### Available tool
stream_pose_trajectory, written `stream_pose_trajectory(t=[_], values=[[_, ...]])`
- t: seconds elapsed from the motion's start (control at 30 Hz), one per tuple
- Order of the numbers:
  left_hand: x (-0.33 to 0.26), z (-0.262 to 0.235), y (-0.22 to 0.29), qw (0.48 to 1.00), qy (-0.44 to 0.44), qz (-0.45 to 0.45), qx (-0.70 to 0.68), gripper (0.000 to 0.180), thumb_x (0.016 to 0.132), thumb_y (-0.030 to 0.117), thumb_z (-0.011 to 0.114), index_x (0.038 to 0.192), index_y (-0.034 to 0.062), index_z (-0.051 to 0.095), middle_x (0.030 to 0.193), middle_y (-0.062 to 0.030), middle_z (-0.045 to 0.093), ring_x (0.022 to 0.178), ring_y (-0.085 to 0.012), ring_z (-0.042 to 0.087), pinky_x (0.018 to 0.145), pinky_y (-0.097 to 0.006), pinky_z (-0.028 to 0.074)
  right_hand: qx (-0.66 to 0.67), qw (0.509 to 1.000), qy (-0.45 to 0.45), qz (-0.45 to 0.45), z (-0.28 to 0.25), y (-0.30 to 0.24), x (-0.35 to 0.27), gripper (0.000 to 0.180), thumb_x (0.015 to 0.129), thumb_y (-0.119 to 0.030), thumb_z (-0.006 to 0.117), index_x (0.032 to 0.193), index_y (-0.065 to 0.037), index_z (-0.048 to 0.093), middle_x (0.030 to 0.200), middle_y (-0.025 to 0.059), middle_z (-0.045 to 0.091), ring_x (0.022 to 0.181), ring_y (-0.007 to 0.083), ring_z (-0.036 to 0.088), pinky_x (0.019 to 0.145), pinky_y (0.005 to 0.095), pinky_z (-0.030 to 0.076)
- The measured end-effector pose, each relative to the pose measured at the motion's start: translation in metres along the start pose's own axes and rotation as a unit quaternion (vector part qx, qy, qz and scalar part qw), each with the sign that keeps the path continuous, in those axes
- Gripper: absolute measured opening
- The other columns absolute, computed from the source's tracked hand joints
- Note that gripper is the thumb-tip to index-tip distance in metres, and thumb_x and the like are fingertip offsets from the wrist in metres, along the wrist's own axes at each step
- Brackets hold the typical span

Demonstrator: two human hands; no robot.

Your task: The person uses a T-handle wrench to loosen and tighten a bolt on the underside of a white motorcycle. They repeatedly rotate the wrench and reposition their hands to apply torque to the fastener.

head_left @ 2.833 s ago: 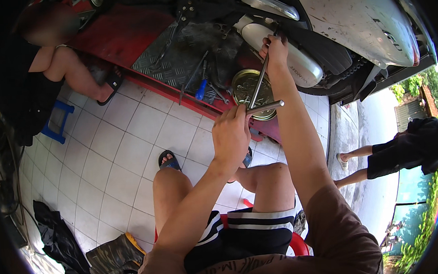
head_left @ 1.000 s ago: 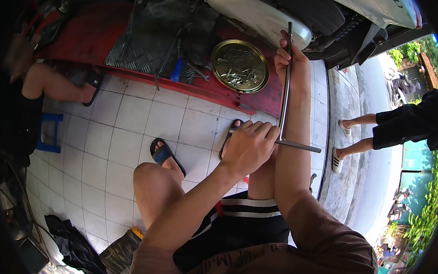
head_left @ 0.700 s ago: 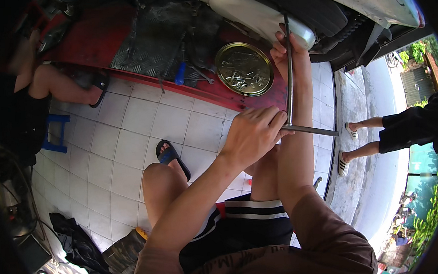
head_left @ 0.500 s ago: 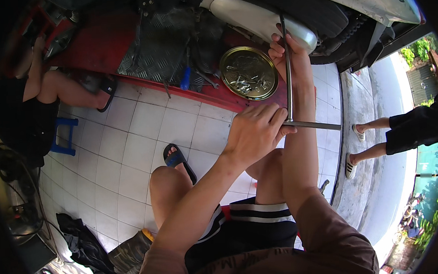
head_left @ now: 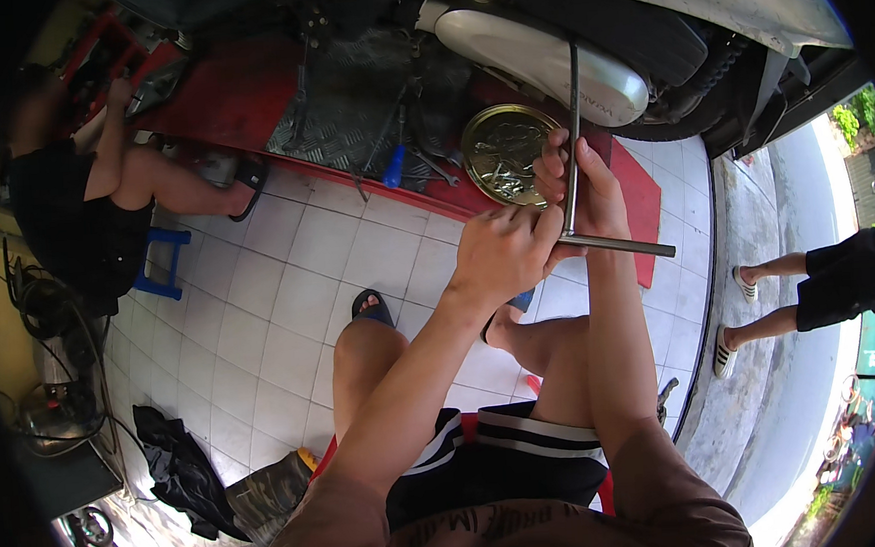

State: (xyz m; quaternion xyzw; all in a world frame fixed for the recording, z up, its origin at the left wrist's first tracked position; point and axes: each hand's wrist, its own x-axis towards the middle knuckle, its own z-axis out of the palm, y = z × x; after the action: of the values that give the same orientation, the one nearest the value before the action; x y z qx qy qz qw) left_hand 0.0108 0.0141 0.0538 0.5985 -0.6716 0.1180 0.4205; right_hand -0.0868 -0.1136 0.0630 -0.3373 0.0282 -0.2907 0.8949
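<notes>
Left hand (head_left: 501,255) fingers closed round T-wrench (head_left: 573,165) crossbar; right hand (head_left: 583,189) fingers wrapped round its upright shaft.

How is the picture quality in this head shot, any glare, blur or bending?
Head view: strong fisheye, so the white floor tiles and the street kerb curve toward the black rim; daylight blows out the pavement at right, while the left corner sits in shade; both hands, left hand and right hand, and the T-handle wrench are sharp.

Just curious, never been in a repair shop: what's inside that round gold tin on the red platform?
The round tin holds a heap of small metal bits, too small to tell apart. Its near right edge is hidden behind the right hand gripping the long metal wrench.
</notes>
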Motion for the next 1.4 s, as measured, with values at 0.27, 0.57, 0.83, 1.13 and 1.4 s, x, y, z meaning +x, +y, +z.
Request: stream_pose_trajectory(t=[0.27,0.57,0.83,1.13,1.4], values=[[-0.009,0.033,0.024,0.91,0.19,-0.218,-0.297,0.048,0.103,0.04,0.038,0.078,0.0005,0.05,0.055,-0.0091,0.053,0.047,-0.0245,0.057,0.044,-0.034,0.039,-0.166,0.982,0.016,0.085,0.032,0.006,-0.016,0.033,0.097,-0.031,0.059,0.112,-0.002,0.059,0.099,0.0054,0.058,0.086,0.013,0.056,0.075,0.0229,0.047],[-0.004,0.004,0.046,0.791,-0.012,-0.319,-0.523,0.07,0.105,0.046,0.021,0.093,-0.009,0.063,0.082,-0.0172,0.07,0.073,-0.0247,0.072,0.06,-0.031,0.059,-0.008,0.985,-0.159,0.059,-0.021,0.021,-0.008,0.031,0.089,-0.026,0.071,0.105,-0.002,0.059,0.092,0.0028,0.058,0.082,0.0112,0.054,0.065,0.0214,0.045],[-0.003,-0.09,0.055,0.894,0.096,-0.347,-0.268,0.029,0.101,0.018,0.047,0.103,-0.0018,0.068,0.055,-0.0031,0.057,0.047,-0.0069,0.049,0.048,-0.023,0.038,0.001,0.993,-0.114,0.013,0.012,0.035,-0.007,0.029,0.089,-0.03,0.071,0.091,-0.005,0.056,0.065,-0.0025,0.046,0.055,0.0055,0.038,0.052,0.0221,0.03],[0.006,-0.067,0.113,0.902,-0.199,-0.252,-0.287,0.068,0.088,0.002,0.057,0.151,0.0083,0.032,0.061,-0.0002,0.052,0.055,-0.0066,0.046,0.055,-0.024,0.042,-0.036,0.986,-0.16,0.013,-0.006,0.014,-0.005,0.031,0.091,-0.033,0.068,0.092,-0.005,0.057,0.058,-0.0059,0.043,0.052,0.0044,0.037,0.054,0.0177,0.034],[-0.013,-0.051,0.084,0.893,-0.07,-0.419,-0.148,0.073,0.096,0.006,0.053,0.152,-0.0063,0.008,0.062,0.0028,0.051,0.054,-0.0026,0.043,0.049,-0.018,0.034,0.009,0.98,-0.195,0.045,0.006,0.002,-0.011,0.032,0.092,-0.034,0.067,0.093,-0.004,0.059,0.063,-0.0054,0.044,0.06,0.0038,0.039,0.056,0.0209,0.034]])
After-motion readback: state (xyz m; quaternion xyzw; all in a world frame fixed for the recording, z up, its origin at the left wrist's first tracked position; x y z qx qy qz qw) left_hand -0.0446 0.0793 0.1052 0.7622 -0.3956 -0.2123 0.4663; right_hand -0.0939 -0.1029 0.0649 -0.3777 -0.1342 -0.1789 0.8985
